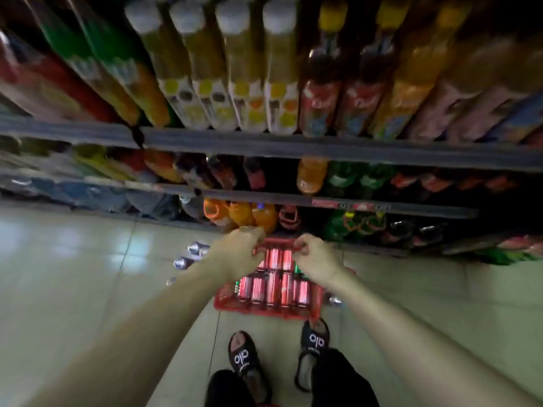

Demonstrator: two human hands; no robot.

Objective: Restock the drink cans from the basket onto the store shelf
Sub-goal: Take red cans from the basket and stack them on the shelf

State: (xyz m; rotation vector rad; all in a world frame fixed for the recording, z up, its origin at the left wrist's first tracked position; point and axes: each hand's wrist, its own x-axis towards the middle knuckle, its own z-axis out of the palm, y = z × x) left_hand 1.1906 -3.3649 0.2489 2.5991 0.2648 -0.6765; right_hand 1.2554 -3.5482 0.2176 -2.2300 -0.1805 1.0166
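A red plastic basket stands on the tiled floor in front of the shelf, packed with several red drink cans lying in rows. My left hand grips the basket's far rim at its left end. My right hand grips the same rim at its right end, fingers curled round the red edge. The store shelf rises just beyond the basket, its tiers full of bottles.
Several silver-topped cans lie on the floor left of the basket, and one can lies at its right. Orange and green bottles fill the lowest tier. My feet in black slides stand right behind the basket.
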